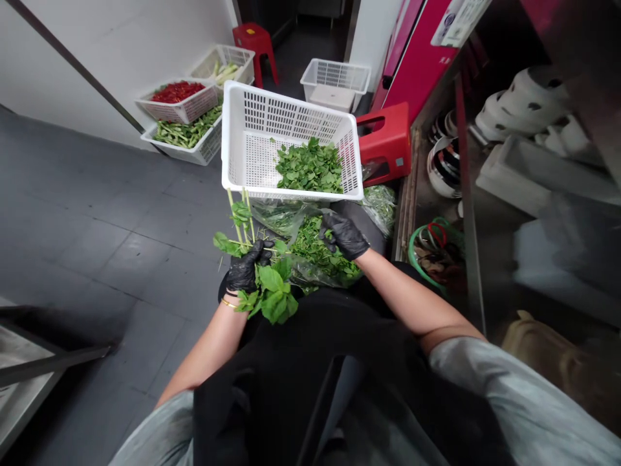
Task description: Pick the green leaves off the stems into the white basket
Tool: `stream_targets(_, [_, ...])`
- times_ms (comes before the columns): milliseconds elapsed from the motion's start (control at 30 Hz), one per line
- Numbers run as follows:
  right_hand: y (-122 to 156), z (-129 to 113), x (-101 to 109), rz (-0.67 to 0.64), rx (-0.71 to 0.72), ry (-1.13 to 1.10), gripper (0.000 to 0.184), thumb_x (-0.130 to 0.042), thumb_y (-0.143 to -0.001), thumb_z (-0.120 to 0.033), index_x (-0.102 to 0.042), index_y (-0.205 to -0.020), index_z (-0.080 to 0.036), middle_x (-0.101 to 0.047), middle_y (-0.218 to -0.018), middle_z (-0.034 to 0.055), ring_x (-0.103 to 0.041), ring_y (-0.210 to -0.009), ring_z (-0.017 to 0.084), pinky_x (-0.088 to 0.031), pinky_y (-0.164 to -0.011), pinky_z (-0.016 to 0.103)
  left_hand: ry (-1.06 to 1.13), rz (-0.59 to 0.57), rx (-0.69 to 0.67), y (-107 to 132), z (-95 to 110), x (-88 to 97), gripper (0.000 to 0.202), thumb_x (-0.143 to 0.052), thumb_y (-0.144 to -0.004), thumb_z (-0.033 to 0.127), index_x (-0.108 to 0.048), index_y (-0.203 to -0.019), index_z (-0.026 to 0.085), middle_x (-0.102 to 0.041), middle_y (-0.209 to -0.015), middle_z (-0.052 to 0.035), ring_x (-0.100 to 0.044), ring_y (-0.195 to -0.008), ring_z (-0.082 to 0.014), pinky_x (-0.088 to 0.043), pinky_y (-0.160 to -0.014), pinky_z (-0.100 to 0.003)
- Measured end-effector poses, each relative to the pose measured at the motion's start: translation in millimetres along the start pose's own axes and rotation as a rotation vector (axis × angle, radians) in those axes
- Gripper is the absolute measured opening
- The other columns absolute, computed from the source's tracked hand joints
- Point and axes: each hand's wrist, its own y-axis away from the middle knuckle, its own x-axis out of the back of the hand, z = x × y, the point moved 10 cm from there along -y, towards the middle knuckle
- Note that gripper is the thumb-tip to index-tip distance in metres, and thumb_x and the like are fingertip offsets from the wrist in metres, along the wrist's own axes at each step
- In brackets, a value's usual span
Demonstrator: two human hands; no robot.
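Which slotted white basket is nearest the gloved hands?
The large basket holding loose green leaves, just beyond the left hand and right hand; the others stand farther back, toward the wall or doorway.

We can read no words or numbers for certain. We see a white label [458, 22] with a purple logo and dark print, blurred past reading, on the pink panel [427, 68]. Below it we find small pale characters [444, 60], too small to make out. The far stool [258, 46] bears a yellow sticker [250, 31], illegible to us.
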Motion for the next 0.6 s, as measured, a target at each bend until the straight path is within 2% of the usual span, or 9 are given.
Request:
stream_targets(100, [-3, 6, -41, -0.170, 0.047, 0.164, 0.040, -0.075, -0.063, -0.049, -0.057, -0.077, -0.017, -0.059, -0.067, -0.0011, -0.052, -0.058, 0.010, -0.041, -0.051, 0.022, -0.048, -0.007, -0.028, 2, -2, -9.8, 0.032, -0.083, -0.057, 0.038, -0.069, -0.070, 0.012, -0.058, -0.050, 0.0019, -0.047, -0.041, -0.0063, -0.035, -0.043, -0.020])
stream_targets(167, [-4, 10, -63, -0.241, 0.058, 0.183, 0.042, -0.080, -0.056, -0.046, -0.059, -0.078, -0.016, -0.059, -0.067, -0.0014, -0.054, -0.064, 0.011, -0.043, -0.056, 0.022, -0.067, -0.008, -0.015, 3, -8, -12.8, 0.034, -0.084, -0.056, 0.039, -0.068, -0.069, 0.012, -0.057, -0.049, 0.0022, -0.048, -0.041, -0.0069, -0.036, -0.043, -0.021])
stream_targets(267, [-6, 24, -71, -0.272, -0.058, 0.095, 0.042, -0.075, -0.062, -0.051, -0.061, -0.078, -0.016, -0.053, -0.053, -0.0038, -0.049, -0.049, 0.009, -0.039, -0.046, 0.021, -0.070, -0.020, -0.040, -1, -7, -7.7, 0.034, -0.083, -0.058, 0.039, -0.068, -0.071, 0.012, -0.055, -0.048, 0.0029, -0.048, -0.041, -0.0072, -0.035, -0.043, -0.021])
stream_targets(367, [-13, 23, -56, -0.242, -0.105, -0.001, 0.043, -0.070, -0.067, -0.056, -0.060, -0.081, -0.017, -0.050, -0.049, -0.0043, -0.043, -0.038, 0.009, -0.032, -0.034, 0.021, -0.047, 0.014, -0.053, -11, 0, 10.9, 0.035, -0.081, -0.059, 0.041, -0.070, -0.075, 0.012, -0.053, -0.047, 0.0031, -0.046, -0.042, -0.0066, -0.033, -0.042, -0.020])
stream_targets(433, [-32, 7, -35, -0.157, -0.023, -0.018, 0.043, -0.068, -0.070, -0.057, -0.058, -0.082, -0.017, -0.054, -0.056, -0.0022, -0.045, -0.039, 0.009, -0.034, -0.033, 0.022, -0.056, 0.053, -0.054, -21, 6, 24.2, 0.035, -0.080, -0.060, 0.042, -0.071, -0.076, 0.012, -0.054, -0.048, 0.0029, -0.046, -0.042, -0.0061, -0.033, -0.042, -0.019])
stream_targets(533, [-87, -39, 11, 0.063, 0.208, 0.116, 0.040, -0.056, -0.081, -0.057, -0.058, -0.089, -0.018, -0.061, -0.071, 0.0021, -0.056, -0.054, 0.011, -0.047, -0.046, 0.023, -0.122, 0.073, -0.090, -37, 15, 32.8, 0.033, -0.079, -0.061, 0.040, -0.073, -0.076, 0.012, -0.056, -0.050, 0.0017, -0.046, -0.043, -0.0060, -0.033, -0.042, -0.019])
stream_targets(600, [-135, -74, 35, 0.166, 0.347, 0.361, 0.039, -0.047, -0.088, -0.054, -0.059, -0.097, -0.018, -0.064, -0.084, 0.0053, -0.063, -0.071, 0.014, -0.054, -0.063, 0.028, -0.169, 0.078, -0.118, -45, 19, 32.9, 0.032, -0.079, -0.061, 0.039, -0.074, -0.077, 0.012, -0.058, -0.052, 0.0008, -0.045, -0.044, -0.0061, -0.033, -0.041, -0.019])
